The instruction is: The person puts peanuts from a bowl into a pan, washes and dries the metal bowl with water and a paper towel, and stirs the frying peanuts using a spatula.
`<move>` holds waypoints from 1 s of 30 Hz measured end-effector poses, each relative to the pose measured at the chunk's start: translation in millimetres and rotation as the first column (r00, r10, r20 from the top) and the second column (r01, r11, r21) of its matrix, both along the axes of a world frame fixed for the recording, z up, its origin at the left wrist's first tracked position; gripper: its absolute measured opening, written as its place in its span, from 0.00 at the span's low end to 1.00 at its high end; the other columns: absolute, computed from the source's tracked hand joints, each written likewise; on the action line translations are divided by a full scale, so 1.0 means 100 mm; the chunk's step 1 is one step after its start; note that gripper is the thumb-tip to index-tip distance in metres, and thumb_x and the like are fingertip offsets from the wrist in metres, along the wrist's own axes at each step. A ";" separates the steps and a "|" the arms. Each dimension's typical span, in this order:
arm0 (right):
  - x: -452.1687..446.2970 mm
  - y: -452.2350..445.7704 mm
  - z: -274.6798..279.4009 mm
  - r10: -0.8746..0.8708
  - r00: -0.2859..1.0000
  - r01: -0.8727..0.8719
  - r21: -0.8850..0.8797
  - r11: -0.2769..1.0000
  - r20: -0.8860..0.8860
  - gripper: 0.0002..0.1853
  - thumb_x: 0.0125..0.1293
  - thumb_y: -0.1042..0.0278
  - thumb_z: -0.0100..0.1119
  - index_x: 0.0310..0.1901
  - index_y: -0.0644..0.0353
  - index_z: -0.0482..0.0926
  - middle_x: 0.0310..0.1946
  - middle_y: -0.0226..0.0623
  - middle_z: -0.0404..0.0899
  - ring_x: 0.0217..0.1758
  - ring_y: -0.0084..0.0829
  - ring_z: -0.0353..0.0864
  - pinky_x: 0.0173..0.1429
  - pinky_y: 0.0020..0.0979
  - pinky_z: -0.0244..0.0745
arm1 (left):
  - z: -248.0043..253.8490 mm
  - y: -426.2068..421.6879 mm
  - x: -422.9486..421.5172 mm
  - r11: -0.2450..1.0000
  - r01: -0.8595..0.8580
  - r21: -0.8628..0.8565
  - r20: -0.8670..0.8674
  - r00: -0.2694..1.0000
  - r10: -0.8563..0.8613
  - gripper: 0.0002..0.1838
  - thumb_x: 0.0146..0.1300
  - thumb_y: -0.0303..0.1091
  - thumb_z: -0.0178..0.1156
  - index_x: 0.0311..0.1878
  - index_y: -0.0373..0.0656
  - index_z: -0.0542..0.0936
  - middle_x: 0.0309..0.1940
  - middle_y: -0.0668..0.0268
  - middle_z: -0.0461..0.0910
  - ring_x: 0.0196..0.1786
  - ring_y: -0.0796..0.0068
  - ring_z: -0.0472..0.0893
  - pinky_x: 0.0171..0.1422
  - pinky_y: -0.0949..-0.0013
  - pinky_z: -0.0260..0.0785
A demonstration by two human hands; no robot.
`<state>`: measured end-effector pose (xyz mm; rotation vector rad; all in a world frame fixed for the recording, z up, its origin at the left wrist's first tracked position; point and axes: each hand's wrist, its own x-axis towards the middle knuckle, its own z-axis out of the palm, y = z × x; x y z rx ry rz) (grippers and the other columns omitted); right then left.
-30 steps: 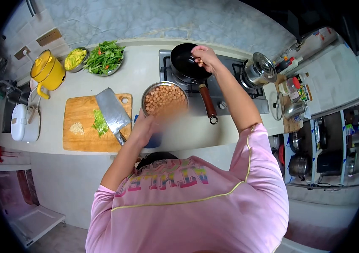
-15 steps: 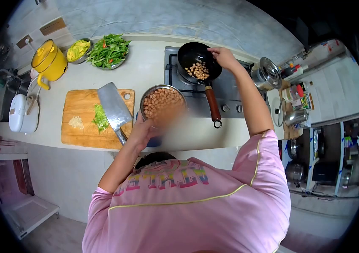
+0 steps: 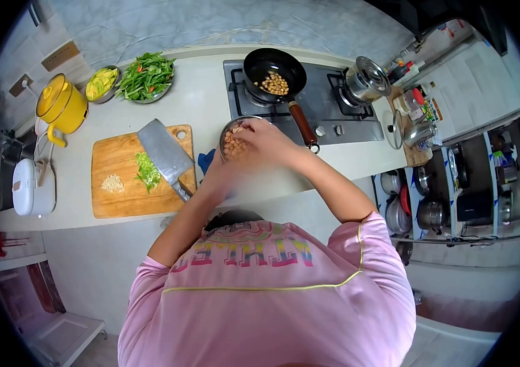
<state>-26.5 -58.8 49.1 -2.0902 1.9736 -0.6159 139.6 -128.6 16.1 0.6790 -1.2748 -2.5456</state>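
Observation:
My left hand [image 3: 216, 176] grips the near left side of a metal bowl [image 3: 222, 136] of peanuts [image 3: 233, 147]. My right hand [image 3: 266, 139] reaches into the bowl, its fingers curled down on the peanuts; the palm covers part of the bowl, and a blur hides its near side. Beyond the bowl, a black frying pan [image 3: 293, 70] with a wooden handle sits on the left burner, with more peanuts [image 3: 274, 84] inside. Left of my left hand, a cleaver [image 3: 165, 148] lies across a wooden cutting board [image 3: 110, 202] beside chopped greens [image 3: 147, 171] and minced garlic [image 3: 112, 183].
At the back left stand a plate of leafy greens [image 3: 147, 74], a bowl of yellow-green slices [image 3: 102, 82] and a yellow pot [image 3: 61, 105]. A lidded metal pot [image 3: 365, 82] rests on the right burner of the gas stove [image 3: 357, 127]. A blue cloth-like item [image 3: 205, 160] lies by the bowl.
My right hand has moved from above the frying pan back to the bowl and in among the peanuts. My left hand still holds the bowl. The view has shifted slightly.

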 end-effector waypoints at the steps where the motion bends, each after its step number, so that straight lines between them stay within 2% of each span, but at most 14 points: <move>1: 0.05 0.03 -0.01 0.011 0.999 -0.009 0.056 0.998 -0.050 0.28 0.45 0.65 0.60 0.53 0.51 0.73 0.49 0.46 0.68 0.56 0.45 0.65 0.58 0.40 0.63 | 0.01 0.00 0.04 1.000 0.020 0.009 0.014 1.000 -0.020 0.32 0.55 0.23 0.48 0.64 0.49 0.50 0.51 0.59 0.72 0.42 0.64 0.81 0.40 0.65 0.79; 2: 0.09 0.05 0.00 0.024 0.995 -0.013 0.111 0.994 -0.100 0.32 0.42 0.62 0.62 0.55 0.48 0.71 0.51 0.46 0.67 0.58 0.46 0.64 0.59 0.41 0.62 | 0.03 0.01 0.07 1.000 0.027 0.002 0.014 1.000 -0.027 0.32 0.55 0.23 0.47 0.64 0.49 0.51 0.51 0.59 0.72 0.41 0.64 0.81 0.40 0.65 0.79; 3: 0.15 0.05 0.07 0.031 0.987 0.012 0.263 0.965 -0.160 0.40 0.36 0.55 0.66 0.59 0.44 0.68 0.53 0.46 0.64 0.60 0.47 0.61 0.61 0.43 0.60 | 0.05 0.02 0.10 0.999 0.036 -0.004 0.015 0.999 -0.036 0.32 0.55 0.23 0.47 0.64 0.49 0.51 0.51 0.59 0.72 0.41 0.64 0.81 0.40 0.64 0.79; 7: 0.42 0.06 0.17 -0.016 0.975 0.094 0.348 0.933 -0.222 0.36 0.37 0.56 0.67 0.55 0.45 0.71 0.50 0.43 0.64 0.58 0.46 0.62 0.58 0.44 0.63 | 0.17 0.04 0.15 0.994 0.081 0.068 0.094 0.992 -0.088 0.33 0.54 0.22 0.46 0.64 0.51 0.51 0.50 0.59 0.73 0.40 0.63 0.81 0.41 0.62 0.78; 10: 0.51 0.05 0.10 0.009 0.968 0.081 0.349 0.933 -0.249 0.31 0.40 0.59 0.67 0.52 0.47 0.72 0.49 0.43 0.64 0.57 0.46 0.63 0.55 0.43 0.66 | 0.06 0.06 0.18 0.994 0.082 0.065 0.070 0.994 -0.087 0.33 0.54 0.21 0.45 0.64 0.51 0.50 0.49 0.59 0.73 0.40 0.63 0.81 0.42 0.61 0.78; 13: 0.58 0.06 -0.02 -0.061 0.974 0.124 0.292 0.948 -0.217 0.27 0.42 0.62 0.67 0.49 0.48 0.74 0.48 0.43 0.64 0.54 0.46 0.65 0.53 0.41 0.69 | 0.12 0.06 0.21 0.994 0.094 0.056 0.062 0.993 -0.098 0.33 0.55 0.21 0.44 0.65 0.51 0.50 0.49 0.58 0.73 0.40 0.62 0.81 0.42 0.60 0.78; 18: 0.53 0.05 -0.27 0.042 0.968 -0.009 0.133 0.991 -0.246 0.21 0.45 0.68 0.64 0.45 0.51 0.75 0.44 0.44 0.66 0.51 0.46 0.68 0.48 0.40 0.70 | 0.13 0.07 0.23 0.991 0.106 0.078 -0.002 0.994 -0.106 0.34 0.55 0.22 0.44 0.65 0.52 0.49 0.50 0.58 0.72 0.42 0.63 0.81 0.43 0.61 0.78; 20: 0.49 0.04 -0.31 0.018 0.978 0.002 0.098 0.995 -0.208 0.19 0.45 0.70 0.63 0.43 0.53 0.76 0.42 0.44 0.67 0.48 0.46 0.69 0.47 0.41 0.71 | 0.07 0.04 0.22 0.991 0.102 0.087 -0.011 0.995 -0.101 0.34 0.56 0.22 0.44 0.66 0.52 0.48 0.51 0.59 0.71 0.42 0.63 0.81 0.42 0.62 0.78; 21: 0.53 0.05 -0.14 -0.024 0.984 0.043 0.102 0.994 -0.178 0.18 0.45 0.70 0.63 0.42 0.53 0.76 0.41 0.44 0.68 0.46 0.46 0.70 0.46 0.41 0.70 | 0.14 0.04 0.22 0.992 0.102 0.080 -0.004 0.995 -0.102 0.34 0.56 0.22 0.44 0.66 0.53 0.48 0.51 0.59 0.71 0.42 0.63 0.80 0.42 0.62 0.78; 22: 0.54 0.06 -0.05 -0.065 0.987 0.082 0.110 0.991 -0.147 0.18 0.45 0.71 0.63 0.42 0.54 0.76 0.40 0.44 0.68 0.45 0.47 0.71 0.45 0.41 0.70 | 0.21 0.05 0.22 0.993 0.107 0.044 0.015 0.994 -0.108 0.34 0.56 0.23 0.44 0.66 0.53 0.48 0.52 0.59 0.71 0.42 0.64 0.80 0.42 0.63 0.78; 23: 0.46 0.04 -0.13 -0.033 0.995 0.041 0.090 0.995 -0.089 0.17 0.43 0.73 0.63 0.39 0.56 0.76 0.37 0.44 0.69 0.41 0.46 0.73 0.44 0.40 0.70 | 0.29 0.06 0.23 0.994 0.113 0.007 0.034 0.993 -0.113 0.34 0.56 0.23 0.44 0.66 0.53 0.48 0.52 0.60 0.71 0.42 0.64 0.80 0.41 0.63 0.78; 26: 0.28 -0.06 -0.29 -0.012 1.000 0.014 0.110 0.994 -0.011 0.15 0.42 0.74 0.61 0.37 0.56 0.77 0.33 0.44 0.70 0.41 0.45 0.73 0.43 0.39 0.70 | 0.44 0.05 0.23 0.968 0.157 -0.197 0.103 0.985 -0.139 0.34 0.57 0.24 0.45 0.66 0.53 0.48 0.52 0.60 0.71 0.42 0.64 0.80 0.41 0.63 0.79; 27: 0.30 -0.06 -0.17 -0.104 0.989 0.095 0.090 0.991 0.100 0.14 0.40 0.75 0.61 0.34 0.56 0.77 0.31 0.43 0.71 0.41 0.44 0.73 0.43 0.37 0.70 | 0.42 0.03 0.23 0.950 0.170 -0.263 0.103 0.984 -0.148 0.34 0.57 0.24 0.45 0.66 0.53 0.48 0.52 0.60 0.71 0.42 0.64 0.80 0.41 0.63 0.79; 30: 0.25 -0.08 0.05 -0.149 0.917 0.130 0.077 0.989 0.371 0.14 0.39 0.74 0.62 0.33 0.57 0.76 0.33 0.44 0.73 0.41 0.44 0.73 0.45 0.36 0.69 | 0.28 0.01 0.18 0.930 0.176 -0.324 0.111 0.983 -0.148 0.33 0.56 0.23 0.44 0.66 0.52 0.49 0.51 0.57 0.71 0.41 0.62 0.81 0.41 0.63 0.79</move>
